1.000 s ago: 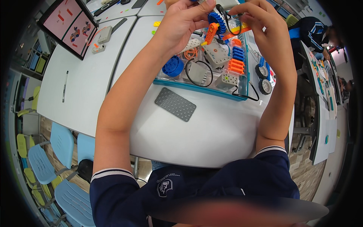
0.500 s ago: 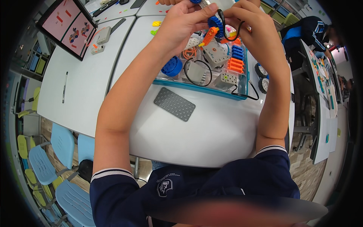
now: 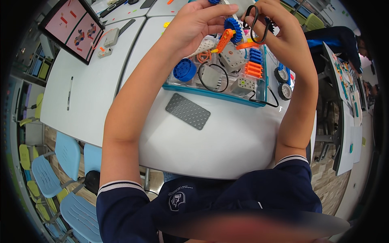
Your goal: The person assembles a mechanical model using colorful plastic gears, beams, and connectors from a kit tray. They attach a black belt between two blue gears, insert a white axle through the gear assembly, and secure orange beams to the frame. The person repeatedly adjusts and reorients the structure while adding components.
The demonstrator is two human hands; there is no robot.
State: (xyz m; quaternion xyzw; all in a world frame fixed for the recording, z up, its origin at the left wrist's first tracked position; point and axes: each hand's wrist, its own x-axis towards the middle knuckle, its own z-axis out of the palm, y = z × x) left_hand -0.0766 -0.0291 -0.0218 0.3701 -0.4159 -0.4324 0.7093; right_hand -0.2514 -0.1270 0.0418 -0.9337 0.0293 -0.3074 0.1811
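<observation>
Two bare forearms reach over the desk (image 3: 227, 146), elbows bent outward, past a grey studded plate (image 3: 187, 111). Beyond the teal-rimmed tray (image 3: 216, 96), toward twelve o'clock, the left hand (image 3: 192, 26) pinches an assembly with a blue gear (image 3: 234, 29) and orange beam (image 3: 225, 40), thumb pointing to three o'clock. At one o'clock the right hand (image 3: 285, 30) curls its fingers behind a looped black cable (image 3: 252, 32); I cannot tell their grip. Handling cable beside gear seems the present step; it calls for a steady left hold.

Both arms (image 3: 139, 91) (image 3: 298, 103) reach forward, fingers (image 3: 221, 11) bent.
</observation>
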